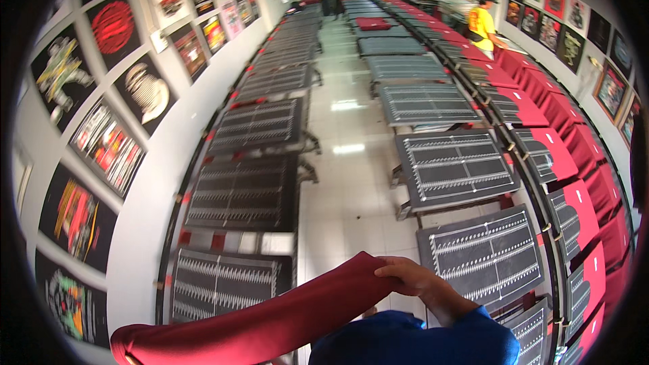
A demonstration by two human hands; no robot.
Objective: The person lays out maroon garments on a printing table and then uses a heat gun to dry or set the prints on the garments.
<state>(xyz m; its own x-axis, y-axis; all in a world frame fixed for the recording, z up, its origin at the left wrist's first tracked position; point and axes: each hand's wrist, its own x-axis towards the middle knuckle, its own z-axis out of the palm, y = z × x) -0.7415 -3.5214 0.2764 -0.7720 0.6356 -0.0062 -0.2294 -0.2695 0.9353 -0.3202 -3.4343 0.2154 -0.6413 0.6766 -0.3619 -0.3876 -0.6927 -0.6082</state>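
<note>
While the right hand (405,276) pinches the upper edge of a red folded cloth (270,321) near the bottom edge, the bundle drapes leftward, soft and light, likely best held along its fold. Whether the left hand is open or closed cannot be told; it is out of sight. Farther off, black printing worktops (453,162) run in rows, some covered by red shirts (534,108).

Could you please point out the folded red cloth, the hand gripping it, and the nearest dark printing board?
Folded red cloth (270,321), head view, mid-fold.
Right hand (405,275), head view, knuckles.
Dark ruled printing board (483,255), head view, centre.
</note>
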